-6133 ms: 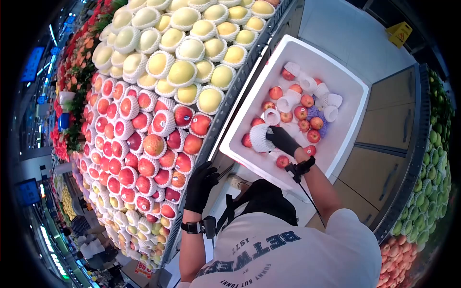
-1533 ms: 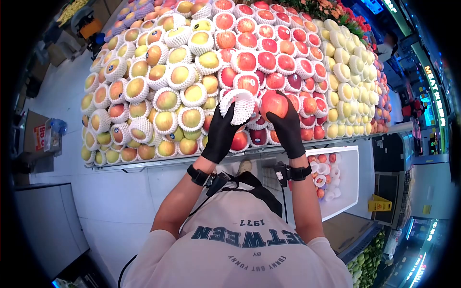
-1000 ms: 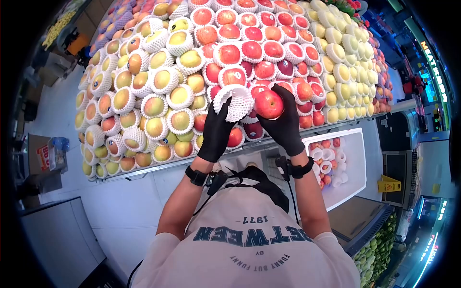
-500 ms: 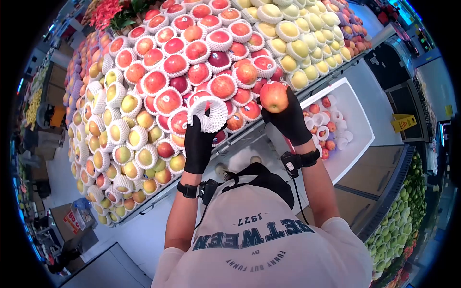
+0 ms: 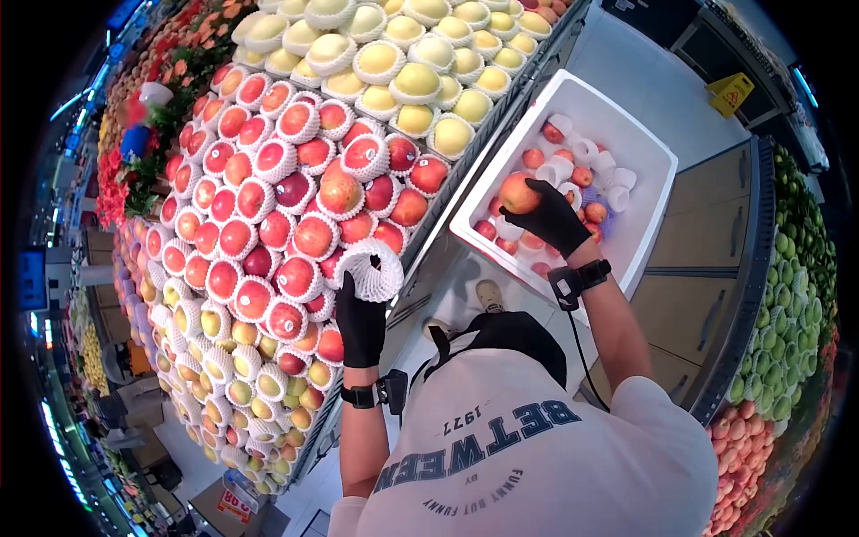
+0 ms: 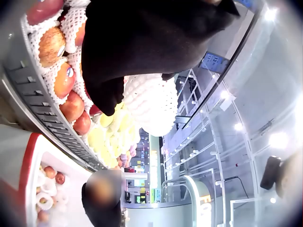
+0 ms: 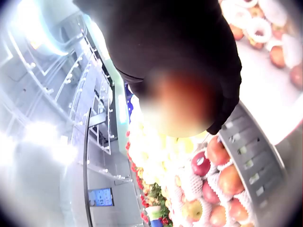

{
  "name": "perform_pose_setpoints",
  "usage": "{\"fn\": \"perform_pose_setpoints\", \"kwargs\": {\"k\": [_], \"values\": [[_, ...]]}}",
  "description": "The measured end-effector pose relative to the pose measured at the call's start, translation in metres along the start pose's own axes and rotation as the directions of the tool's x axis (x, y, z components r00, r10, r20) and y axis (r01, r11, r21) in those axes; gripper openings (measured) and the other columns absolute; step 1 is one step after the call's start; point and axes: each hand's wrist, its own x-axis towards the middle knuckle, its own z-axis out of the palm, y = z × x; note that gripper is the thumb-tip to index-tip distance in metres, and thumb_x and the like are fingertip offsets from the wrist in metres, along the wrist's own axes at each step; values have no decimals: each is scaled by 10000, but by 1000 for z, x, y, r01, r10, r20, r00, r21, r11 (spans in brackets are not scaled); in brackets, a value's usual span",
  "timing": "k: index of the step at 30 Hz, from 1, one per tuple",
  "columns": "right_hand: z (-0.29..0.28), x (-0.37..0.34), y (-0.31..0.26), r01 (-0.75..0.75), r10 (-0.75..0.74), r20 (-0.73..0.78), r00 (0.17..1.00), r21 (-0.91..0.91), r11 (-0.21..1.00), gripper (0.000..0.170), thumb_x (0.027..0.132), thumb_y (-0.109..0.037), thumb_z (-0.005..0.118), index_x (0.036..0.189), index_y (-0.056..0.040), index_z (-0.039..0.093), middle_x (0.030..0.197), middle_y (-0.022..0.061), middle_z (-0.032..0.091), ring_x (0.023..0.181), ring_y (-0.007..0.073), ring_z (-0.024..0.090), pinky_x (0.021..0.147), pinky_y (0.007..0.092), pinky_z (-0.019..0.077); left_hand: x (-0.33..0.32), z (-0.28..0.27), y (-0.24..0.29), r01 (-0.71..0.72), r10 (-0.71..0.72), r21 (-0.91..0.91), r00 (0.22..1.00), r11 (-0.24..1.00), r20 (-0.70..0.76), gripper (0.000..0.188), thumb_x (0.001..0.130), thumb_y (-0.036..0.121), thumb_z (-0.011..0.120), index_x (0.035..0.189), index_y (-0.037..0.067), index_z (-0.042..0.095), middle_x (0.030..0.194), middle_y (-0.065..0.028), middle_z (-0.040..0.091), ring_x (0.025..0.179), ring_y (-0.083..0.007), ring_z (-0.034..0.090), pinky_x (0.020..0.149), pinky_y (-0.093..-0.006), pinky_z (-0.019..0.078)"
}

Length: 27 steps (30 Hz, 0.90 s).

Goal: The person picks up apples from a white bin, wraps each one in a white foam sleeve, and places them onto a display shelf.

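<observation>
Two hands in black gloves are at work, each with one thing in its fingers. The left hand [image 5: 361, 327] grips a white foam net [image 5: 371, 279] at the edge of the fruit stand [image 5: 428, 201], close to the red apples [image 5: 234, 236] that sit there in their own nets; one dark fingertip shows inside its round opening. The right hand [image 5: 557, 219] has its fingers curled around a bare red-yellow apple [image 5: 517, 193] – this apple is above the white box [image 5: 649, 136], near its side next to the stand. Inside the box lie loose apples [image 5: 534, 157] and empty foam nets [image 5: 584, 150], mixed together. Yellow fruits [image 5: 374, 61] in nets lie beyond the red ones. In the right wrist view the held apple is too blurred for details
</observation>
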Motion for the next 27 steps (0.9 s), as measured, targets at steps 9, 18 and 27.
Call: {"fn": "perform_pose_setpoints", "kwargs": {"k": [9, 18, 27], "values": [[-169, -7, 166, -83, -119, -290, 949, -599, 796, 757, 700, -162, 805, 1320, 4, 403, 1248, 162, 534, 1156, 258, 545, 968, 342, 464, 14, -8, -37, 272, -271, 118, 962, 955, -27, 413, 982, 384, 444, 1266, 90, 502, 1147, -23, 594, 1004, -152, 565, 760, -301, 445], [-251, 10, 246, -193, 216, -562, 799, 102, 976, 794, 735, -259, 767, 1368, -24, 349, 1289, 183, 497, 1197, 291, 506, 1026, 350, 413, 12, 35, -56, 49, -57, 850, 998, 525, -23, 144, 851, -19, 542, 984, 22, 577, 834, 7, 548, 689, -98, 519, 557, -223, 424], [-326, 50, 231, -161, 515, -520, 682, 579, 799, 517, 850, -337, 650, 1279, -144, 434, 1209, 35, 541, 1129, 211, 494, 978, 302, 422, 13, 23, -58, 164, -62, 759, 985, 630, -162, 196, 774, -101, 556, 920, 30, 564, 773, -1, 540, 675, -89, 488, 576, -265, 427]]}}
